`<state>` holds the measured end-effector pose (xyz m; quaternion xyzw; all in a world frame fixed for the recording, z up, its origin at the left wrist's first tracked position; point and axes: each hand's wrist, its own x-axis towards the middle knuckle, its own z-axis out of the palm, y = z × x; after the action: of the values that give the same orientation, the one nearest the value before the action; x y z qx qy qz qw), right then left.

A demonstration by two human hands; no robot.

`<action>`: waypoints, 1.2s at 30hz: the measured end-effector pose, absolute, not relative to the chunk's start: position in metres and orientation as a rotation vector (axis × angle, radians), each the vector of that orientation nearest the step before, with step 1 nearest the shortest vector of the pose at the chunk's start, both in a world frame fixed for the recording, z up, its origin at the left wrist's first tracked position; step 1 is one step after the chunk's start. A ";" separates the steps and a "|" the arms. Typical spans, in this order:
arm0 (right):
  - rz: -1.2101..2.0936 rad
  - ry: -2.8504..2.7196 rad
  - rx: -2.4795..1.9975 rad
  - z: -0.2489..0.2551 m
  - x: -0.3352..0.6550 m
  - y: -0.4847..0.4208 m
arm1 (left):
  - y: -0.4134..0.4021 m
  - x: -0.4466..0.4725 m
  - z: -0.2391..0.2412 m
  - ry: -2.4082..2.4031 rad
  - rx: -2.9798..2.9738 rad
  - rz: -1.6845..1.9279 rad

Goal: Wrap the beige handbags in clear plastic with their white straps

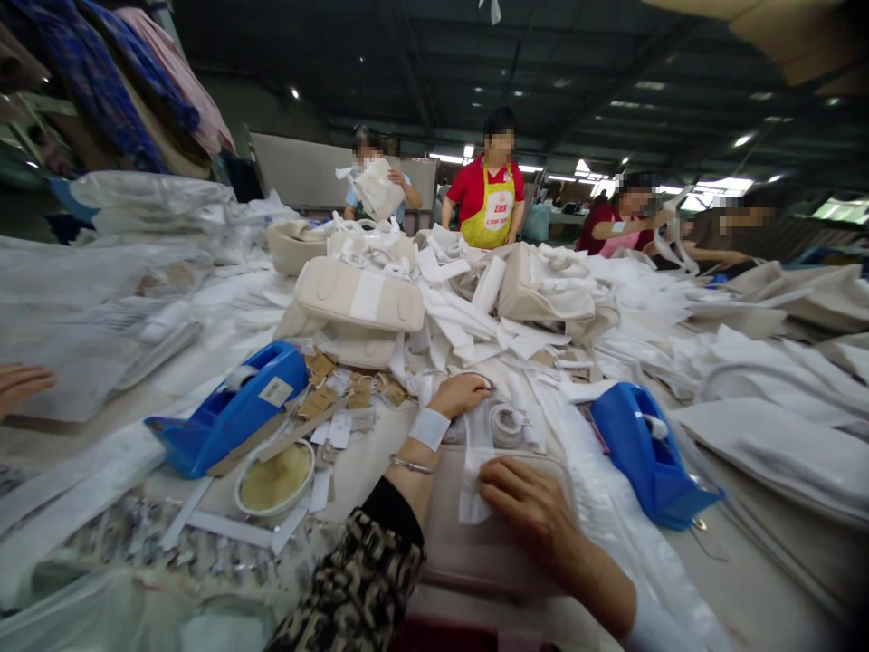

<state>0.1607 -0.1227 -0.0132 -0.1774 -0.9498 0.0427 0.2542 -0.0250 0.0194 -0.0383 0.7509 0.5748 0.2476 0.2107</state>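
Observation:
My left hand (459,395) reaches forward into a heap of white paper strips (489,326), its fingers curled over them; I cannot tell whether it grips one. A white band and a thin bracelet sit on that wrist. My right hand (526,503) lies flat, fingers apart, pressing a white paper strip (473,493) onto a pale pink bag (475,543) lying in front of me. Small rolls of white tape (506,424) sit just beyond the bag.
A blue tape dispenser (227,412) stands at left, another blue tape dispenser (644,453) at right. A white bowl (275,478) with beige paste sits near brown tags (322,389). Cream bags (353,299) are piled behind. Another person's hand (20,385) enters at far left; several people work across the table.

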 end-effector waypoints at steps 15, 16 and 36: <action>-0.125 -2.503 -0.474 -0.048 0.168 -0.161 | 0.007 -0.019 -0.029 1.795 2.114 0.757; -0.128 -2.504 -0.482 -0.050 0.168 -0.162 | 0.008 -0.020 -0.028 1.790 2.110 0.771; 0.043 -2.691 -0.622 -0.060 0.177 -0.175 | -0.106 -0.014 -0.008 1.215 2.189 1.137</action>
<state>0.1772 -0.1753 -0.0595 -0.2213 -0.9567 0.0153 0.1886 -0.0141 -0.1064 -0.0079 0.7809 0.4334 0.4055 0.1948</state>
